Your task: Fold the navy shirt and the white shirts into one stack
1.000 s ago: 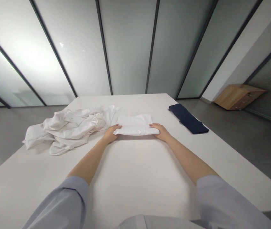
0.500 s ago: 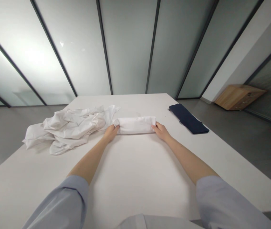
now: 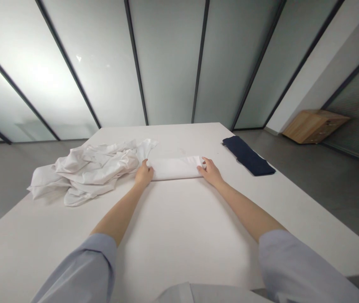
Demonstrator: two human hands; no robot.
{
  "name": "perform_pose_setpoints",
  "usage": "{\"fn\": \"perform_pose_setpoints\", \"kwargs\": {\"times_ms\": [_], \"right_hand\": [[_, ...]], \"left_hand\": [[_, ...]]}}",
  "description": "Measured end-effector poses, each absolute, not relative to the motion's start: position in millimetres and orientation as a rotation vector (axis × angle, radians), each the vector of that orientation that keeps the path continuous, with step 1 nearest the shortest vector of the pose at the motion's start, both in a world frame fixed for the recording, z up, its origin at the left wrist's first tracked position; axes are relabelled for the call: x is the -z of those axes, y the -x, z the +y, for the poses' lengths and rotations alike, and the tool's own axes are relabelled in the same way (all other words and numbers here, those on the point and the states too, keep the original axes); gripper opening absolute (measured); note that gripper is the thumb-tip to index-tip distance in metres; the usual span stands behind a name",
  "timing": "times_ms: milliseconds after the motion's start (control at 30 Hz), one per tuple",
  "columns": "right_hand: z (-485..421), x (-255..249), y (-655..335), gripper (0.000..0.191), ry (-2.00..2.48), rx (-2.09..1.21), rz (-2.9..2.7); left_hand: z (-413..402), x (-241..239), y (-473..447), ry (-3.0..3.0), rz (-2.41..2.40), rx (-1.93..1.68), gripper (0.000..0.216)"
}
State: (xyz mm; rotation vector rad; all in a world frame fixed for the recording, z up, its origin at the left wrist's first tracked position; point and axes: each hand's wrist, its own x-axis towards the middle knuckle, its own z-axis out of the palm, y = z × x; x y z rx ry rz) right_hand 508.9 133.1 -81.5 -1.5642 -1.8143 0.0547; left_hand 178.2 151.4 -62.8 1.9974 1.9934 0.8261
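A folded white cloth (image 3: 175, 167) lies flat as a long narrow strip on the white table. My left hand (image 3: 143, 173) is at its left end, with thumb and forefinger apart against the edge. At the opposite end, my right hand (image 3: 211, 171) touches the cloth, its thumb on the near side and its forefinger by the far corner. Both hands look open rather than clenched on the fabric. Left of them is a loose heap of crumpled white fabric (image 3: 95, 168), one part reaching close behind my left hand.
A folded dark navy cloth (image 3: 248, 155) lies near the right edge of the white table (image 3: 182, 235). Beyond the table stand frosted glass panels (image 3: 170, 63) with dark frames. A wooden cabinet (image 3: 314, 126) is on the floor at the far right.
My fingers have loosened from the cloth's ends and spread apart. The cloth lies flatter, and the bunched corner at its left end no longer shows.
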Motion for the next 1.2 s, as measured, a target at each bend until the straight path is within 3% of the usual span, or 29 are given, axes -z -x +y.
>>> {"fn": "perform_pose_setpoints", "kwargs": {"times_ms": [200,367,500,667,933,1200], "right_hand": [[124,68,-500,0.051,1.443,0.237,-2.084],[126,75,-495,0.050,1.503,0.046,-2.316],[130,80,-494,0.049,1.549,0.008,-2.298],[124,65,-491,0.041,1.550,0.076,-2.282],[124,26,-470,0.035,1.757,0.107,-2.068],[151,16,-440,0.062,2.232,-0.418,-2.202]], "left_hand": [[135,51,-188,-2.463,1.781,-0.988,0.055],[129,55,-198,-2.596,1.531,-0.446,0.067],[130,60,-198,-2.559,1.524,-0.358,0.073],[132,62,-195,-2.570,1.559,-0.454,0.066],[151,69,-173,-2.329,1.876,-0.924,0.051],[158,74,-167,-2.234,1.880,-0.973,0.049]]}}
